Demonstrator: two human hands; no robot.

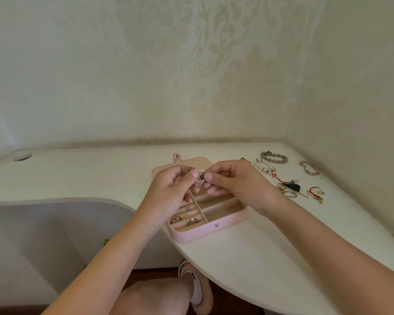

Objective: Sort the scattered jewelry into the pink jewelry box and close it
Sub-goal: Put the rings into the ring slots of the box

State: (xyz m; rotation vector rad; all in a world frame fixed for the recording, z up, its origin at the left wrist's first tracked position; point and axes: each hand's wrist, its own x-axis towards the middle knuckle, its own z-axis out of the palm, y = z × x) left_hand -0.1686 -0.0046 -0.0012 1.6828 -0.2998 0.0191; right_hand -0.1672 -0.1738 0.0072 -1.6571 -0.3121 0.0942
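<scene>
Head view, and both hands are up over the open pink jewelry box [205,230]. The left hand [175,189] and the right hand [234,185] each pinch a small silver hoop [200,176] between thumb and fingertips, the other fingers loosely curled. One hoop or two linked? Can't tell from here.

The box lies right beneath the hands on the tabletop [248,258], with three rings [192,221] slotted in below the left hand. Out beyond the right hand, well apart from the box, lie a grey bead bracelet [273,156], a pearl bracelet [265,165], a pink bracelet [309,167] and a red cord piece [315,193].

The danger: that hoop looks tiny and slick. If either pinch loosens, it could bounce off the box rim and roll over the curved tabletop edge to the floor.

No brand, label or lettering is readable anywhere, only plain snap studs on the box.
</scene>
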